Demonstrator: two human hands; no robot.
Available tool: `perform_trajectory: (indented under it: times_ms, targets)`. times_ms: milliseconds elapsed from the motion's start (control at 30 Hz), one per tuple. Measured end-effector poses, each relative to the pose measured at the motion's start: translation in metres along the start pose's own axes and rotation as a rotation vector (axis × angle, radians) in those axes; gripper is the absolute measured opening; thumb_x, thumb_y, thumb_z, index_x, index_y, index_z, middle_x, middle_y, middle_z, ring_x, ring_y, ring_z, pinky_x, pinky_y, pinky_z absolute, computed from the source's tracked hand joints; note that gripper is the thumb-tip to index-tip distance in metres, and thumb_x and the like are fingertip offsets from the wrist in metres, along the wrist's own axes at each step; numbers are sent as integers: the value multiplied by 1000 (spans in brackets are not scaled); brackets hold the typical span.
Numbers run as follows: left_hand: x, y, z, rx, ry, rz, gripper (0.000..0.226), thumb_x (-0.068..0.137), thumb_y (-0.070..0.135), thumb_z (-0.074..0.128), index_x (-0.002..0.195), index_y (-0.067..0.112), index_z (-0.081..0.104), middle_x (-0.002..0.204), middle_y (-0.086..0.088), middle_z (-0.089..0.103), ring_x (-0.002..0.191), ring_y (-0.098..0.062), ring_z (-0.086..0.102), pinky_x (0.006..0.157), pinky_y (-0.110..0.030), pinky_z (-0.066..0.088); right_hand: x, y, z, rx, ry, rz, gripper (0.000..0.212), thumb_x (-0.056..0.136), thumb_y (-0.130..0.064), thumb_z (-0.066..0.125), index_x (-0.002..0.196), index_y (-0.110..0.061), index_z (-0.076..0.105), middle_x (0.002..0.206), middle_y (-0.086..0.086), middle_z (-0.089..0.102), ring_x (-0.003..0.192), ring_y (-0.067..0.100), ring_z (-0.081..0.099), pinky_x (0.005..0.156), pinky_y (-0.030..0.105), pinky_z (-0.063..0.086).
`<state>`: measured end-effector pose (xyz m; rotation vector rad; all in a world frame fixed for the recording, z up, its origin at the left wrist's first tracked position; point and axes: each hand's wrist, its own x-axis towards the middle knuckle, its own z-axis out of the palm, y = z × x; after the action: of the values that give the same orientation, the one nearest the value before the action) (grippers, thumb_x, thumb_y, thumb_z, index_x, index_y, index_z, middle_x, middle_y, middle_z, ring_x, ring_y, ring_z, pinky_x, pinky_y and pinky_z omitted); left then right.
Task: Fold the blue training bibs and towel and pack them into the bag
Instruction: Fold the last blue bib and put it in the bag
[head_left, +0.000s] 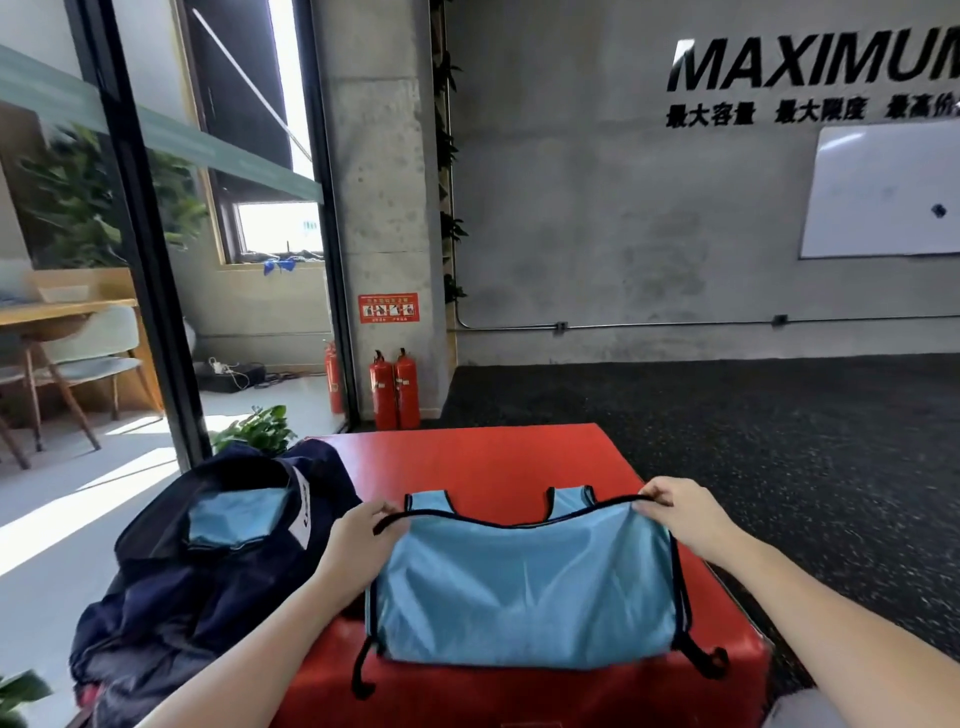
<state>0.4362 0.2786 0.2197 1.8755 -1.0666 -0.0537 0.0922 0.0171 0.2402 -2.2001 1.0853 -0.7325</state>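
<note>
Blue bib (524, 587) lies on a red box (483, 457), its long axis running left to right, shoulder straps pointing away from the person. Left hand (358, 540) pinches the black-trimmed folded edge at its left end, fingers curled narrow round it; right hand (675, 514) pinches the same edge at the right end. Just left of the box sits a navy bag (208, 571), open, with a folded blue piece (234, 519) inside.

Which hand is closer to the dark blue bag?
Left. The left hand pinches the bib at its left corner, right beside the dark blue bag. The right hand grips the bib's far corner, away from the bag.
</note>
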Motion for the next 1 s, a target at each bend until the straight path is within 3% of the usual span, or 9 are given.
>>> perform_trajectory:
  times_ms: [100, 233, 333, 500, 633, 833, 1000]
  targets:
    - [15, -3, 11, -74, 9, -24, 9, 91, 23, 70, 84, 29, 72, 80, 11, 73, 76, -2, 64, 65, -11, 43, 22, 5, 6, 24, 16, 10, 9, 91, -23, 74, 82, -25, 73, 88, -10, 74, 93, 5, 65, 79, 28, 47]
    - [55, -27, 32, 2, 0, -42, 13, 97, 15, 62, 97, 24, 72, 89, 12, 74, 87, -9, 66, 73, -16, 44, 65, 20, 27, 37, 30, 20, 12, 93, -21, 71, 83, -28, 72, 88, -13, 73, 92, 4, 65, 74, 21, 44]
    - [84, -49, 52, 39, -8, -78, 20, 98, 10, 57, 103, 22, 71, 94, 10, 73, 90, -16, 66, 78, -27, 46, 99, 38, 50, 23, 33, 22, 13, 95, -18, 68, 88, -29, 71, 94, -12, 71, 95, 7, 63, 82, 26, 43]
    - [121, -86, 89, 117, 3, -110, 16, 96, 13, 62, 104, 21, 73, 93, 14, 68, 89, -9, 60, 77, -21, 40, 140, 70, 94, 0, 24, 70, 12, 96, -15, 66, 95, -26, 69, 93, -12, 67, 96, 11, 60, 87, 28, 42]
    - [127, -120, 118, 128, -103, -195, 21, 92, 9, 64, 91, 30, 69, 87, 16, 70, 85, -6, 65, 69, -10, 42, 151, 103, 126, -68, -52, 99, 15, 93, -17, 71, 87, -30, 67, 82, -14, 69, 83, 10, 65, 71, 20, 44]
    - [126, -132, 129, 162, -107, -204, 18, 92, 9, 66, 85, 25, 69, 78, 8, 71, 77, -11, 65, 71, -27, 49, 143, 115, 135, -112, -21, 97, 8, 93, -32, 71, 85, -28, 71, 72, -11, 69, 68, 3, 62, 61, 16, 45]
    - [110, -123, 114, 163, -144, -215, 16, 90, 10, 68, 81, 23, 72, 73, 4, 71, 69, -11, 62, 59, -11, 43, 123, 112, 121, -106, -68, 176, 20, 90, -35, 74, 72, -25, 70, 58, -8, 60, 47, 3, 44, 48, 20, 35]
